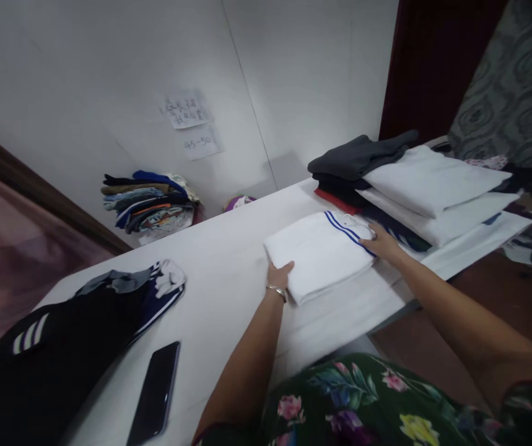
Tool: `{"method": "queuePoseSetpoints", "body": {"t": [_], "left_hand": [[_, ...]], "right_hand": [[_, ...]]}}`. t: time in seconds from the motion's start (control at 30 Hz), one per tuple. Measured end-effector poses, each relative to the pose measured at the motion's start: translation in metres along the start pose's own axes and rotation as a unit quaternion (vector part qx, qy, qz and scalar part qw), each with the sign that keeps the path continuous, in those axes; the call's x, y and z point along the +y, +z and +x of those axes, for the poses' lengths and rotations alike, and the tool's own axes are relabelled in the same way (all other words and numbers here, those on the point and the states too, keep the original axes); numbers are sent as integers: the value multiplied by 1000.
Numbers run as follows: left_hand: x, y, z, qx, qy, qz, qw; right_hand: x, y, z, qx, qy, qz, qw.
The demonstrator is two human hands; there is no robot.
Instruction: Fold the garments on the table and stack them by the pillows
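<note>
A white shirt with blue stripes (319, 257) lies folded into a flat rectangle on the white table. My left hand (280, 277) grips its near left edge, thumb on top and the fingers hidden beneath the cloth. At the striped right end, my right hand (381, 243) holds the other edge, its thumb and fingers closed on the fabric. The shirt lies low over the table; whether it touches along its whole underside I cannot tell.
Folded white garments (437, 179) and dark clothes (361, 158) are piled at the right. A phone (155, 393) and black clothing (75, 341) lie on the left of the table (219, 279). Beyond its far edge stands a clothes stack (152, 201) by the wall.
</note>
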State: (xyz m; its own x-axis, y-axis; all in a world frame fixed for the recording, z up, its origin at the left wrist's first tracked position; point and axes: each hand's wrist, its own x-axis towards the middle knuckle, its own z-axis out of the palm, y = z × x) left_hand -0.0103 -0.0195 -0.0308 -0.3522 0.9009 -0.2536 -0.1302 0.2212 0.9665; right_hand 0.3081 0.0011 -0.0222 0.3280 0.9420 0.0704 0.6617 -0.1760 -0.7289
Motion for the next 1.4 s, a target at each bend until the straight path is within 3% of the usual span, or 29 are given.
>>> {"method": "queuePoseSetpoints", "body": {"t": [0.17, 0.27, 0.37, 0.5, 0.6, 0.73, 0.83, 0.93, 1.07, 1.2, 1.3, 1.4], "left_hand": [[29, -66, 4, -13, 18, 51, 998], [24, -105, -1, -10, -14, 93, 996], [12, -119, -7, 24, -27, 147, 989], [10, -114, -18, 76, -8, 184, 980], [16, -105, -35, 92, 95, 247, 960], [17, -86, -58, 15, 233, 382, 894], [7, -75, -66, -78, 244, 488, 835], [-5, -71, -67, -108, 240, 547, 795], [-12, -71, -66, -105, 241, 563, 783], [-9, -69, -68, -102, 236, 578, 774], [-8, -68, -68, -100, 230, 582, 773], [-8, -69, -68, -102, 230, 576, 778]], "right_hand": [[-6, 33, -48, -12, -94, 76, 993], [-5, 54, -81, -25, -148, 70, 986], [-4, 56, -93, -53, -175, -5, 983], [-17, 36, -89, -57, -233, -142, 960], [-48, 30, -95, -23, -333, -147, 931], [-91, 51, -106, -75, -435, -121, 889], [-92, 74, -103, -136, -433, -165, 876], [-73, 87, -96, -161, -401, -209, 877], [-66, 87, -95, -162, -393, -231, 875], [-107, 87, -88, -154, -408, -201, 877], [-136, 101, -63, -157, -442, -178, 865], [-137, 119, -28, -192, -406, -215, 867]]}}
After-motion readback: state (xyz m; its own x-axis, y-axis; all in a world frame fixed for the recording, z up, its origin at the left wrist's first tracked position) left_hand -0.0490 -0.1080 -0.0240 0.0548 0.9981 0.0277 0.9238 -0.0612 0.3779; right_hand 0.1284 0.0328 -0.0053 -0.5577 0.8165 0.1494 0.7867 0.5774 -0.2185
